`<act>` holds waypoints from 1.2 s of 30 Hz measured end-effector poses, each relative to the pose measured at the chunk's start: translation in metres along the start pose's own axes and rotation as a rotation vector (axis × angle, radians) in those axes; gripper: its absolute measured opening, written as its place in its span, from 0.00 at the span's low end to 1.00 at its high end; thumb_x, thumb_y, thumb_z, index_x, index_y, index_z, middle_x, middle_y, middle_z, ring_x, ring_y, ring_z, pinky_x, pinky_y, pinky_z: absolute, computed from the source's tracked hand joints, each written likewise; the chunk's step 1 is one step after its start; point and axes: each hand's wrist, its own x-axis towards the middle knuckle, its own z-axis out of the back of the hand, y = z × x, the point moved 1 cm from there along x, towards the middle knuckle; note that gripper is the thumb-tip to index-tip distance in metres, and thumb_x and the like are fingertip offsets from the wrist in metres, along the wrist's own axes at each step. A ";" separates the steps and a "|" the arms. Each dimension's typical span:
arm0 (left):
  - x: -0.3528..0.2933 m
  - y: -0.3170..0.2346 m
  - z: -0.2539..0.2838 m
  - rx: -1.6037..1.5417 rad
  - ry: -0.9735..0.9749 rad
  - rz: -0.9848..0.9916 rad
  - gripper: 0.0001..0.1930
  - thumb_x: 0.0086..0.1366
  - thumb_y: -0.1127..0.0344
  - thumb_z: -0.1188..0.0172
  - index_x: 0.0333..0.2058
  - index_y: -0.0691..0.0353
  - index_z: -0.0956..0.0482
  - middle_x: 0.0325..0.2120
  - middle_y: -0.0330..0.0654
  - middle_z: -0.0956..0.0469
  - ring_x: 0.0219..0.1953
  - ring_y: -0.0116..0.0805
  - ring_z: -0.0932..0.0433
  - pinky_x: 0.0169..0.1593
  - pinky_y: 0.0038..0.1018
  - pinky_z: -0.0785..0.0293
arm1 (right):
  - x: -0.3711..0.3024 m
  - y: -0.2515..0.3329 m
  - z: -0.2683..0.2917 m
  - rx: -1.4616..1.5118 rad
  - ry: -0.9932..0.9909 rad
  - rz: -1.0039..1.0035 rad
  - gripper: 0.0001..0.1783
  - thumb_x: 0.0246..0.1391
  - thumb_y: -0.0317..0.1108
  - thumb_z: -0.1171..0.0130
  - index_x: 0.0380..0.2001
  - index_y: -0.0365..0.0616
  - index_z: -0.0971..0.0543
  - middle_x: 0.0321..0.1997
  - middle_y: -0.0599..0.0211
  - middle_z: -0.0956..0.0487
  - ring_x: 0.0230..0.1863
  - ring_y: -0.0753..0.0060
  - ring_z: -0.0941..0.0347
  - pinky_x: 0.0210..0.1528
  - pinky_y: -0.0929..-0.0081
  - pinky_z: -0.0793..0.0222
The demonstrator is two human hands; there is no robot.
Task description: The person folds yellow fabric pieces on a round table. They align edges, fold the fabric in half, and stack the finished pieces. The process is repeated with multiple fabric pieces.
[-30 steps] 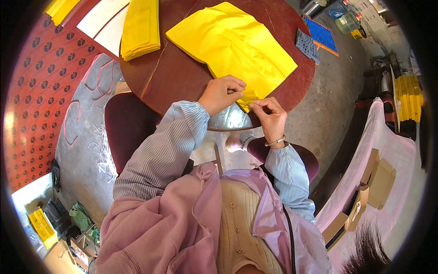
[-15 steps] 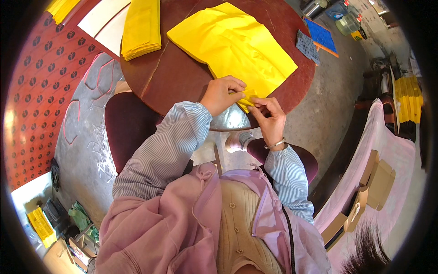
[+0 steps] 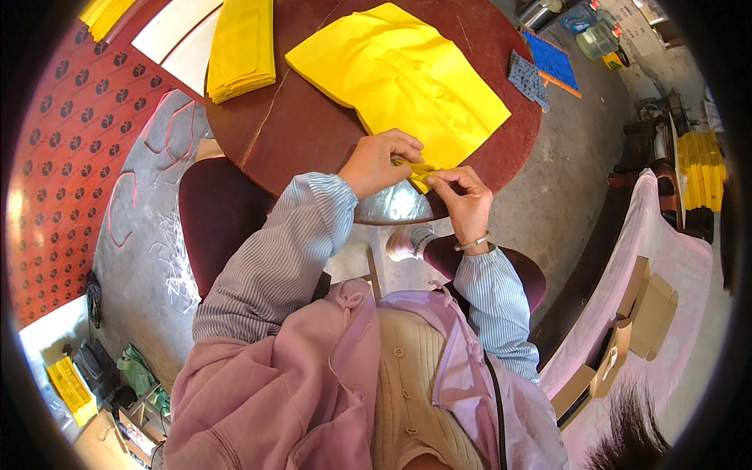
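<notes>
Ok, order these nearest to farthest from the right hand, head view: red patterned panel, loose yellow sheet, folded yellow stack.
1. Loose yellow sheet, gripped by the right hand.
2. Folded yellow stack, left, on the table.
3. Red patterned panel, at far left.

No legible words or numbers — just repeated dark emblems on the red board

- Seemingly a small workshop, though the view's rim is dark and warped
- Round table bearing a yellow sheet and folded yellow stack
- Bare grey floor with pale strands
</notes>
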 end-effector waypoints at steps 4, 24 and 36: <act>-0.001 -0.002 -0.002 0.007 0.000 -0.002 0.11 0.62 0.72 0.28 0.44 0.67 0.11 0.54 0.47 0.15 0.50 0.37 0.14 0.57 0.28 0.18 | 0.000 -0.002 -0.001 0.011 -0.004 -0.015 0.07 0.55 0.23 0.23 0.37 0.36 0.10 0.36 0.68 0.16 0.37 0.78 0.21 0.43 0.80 0.26; -0.001 -0.001 -0.003 0.001 0.000 -0.003 0.14 0.58 0.77 0.26 0.44 0.67 0.11 0.55 0.45 0.16 0.52 0.38 0.14 0.58 0.29 0.18 | 0.002 -0.006 -0.003 0.069 -0.026 -0.013 0.07 0.54 0.23 0.22 0.34 0.34 0.12 0.34 0.69 0.16 0.33 0.80 0.21 0.38 0.81 0.24; -0.009 0.002 -0.025 0.048 -0.228 -0.092 0.08 0.62 0.76 0.29 0.41 0.69 0.12 0.50 0.49 0.14 0.51 0.45 0.14 0.57 0.31 0.19 | 0.005 0.010 0.006 -0.307 -0.096 0.383 0.27 0.45 0.23 0.22 0.51 0.44 0.16 0.53 0.60 0.17 0.61 0.55 0.26 0.65 0.61 0.31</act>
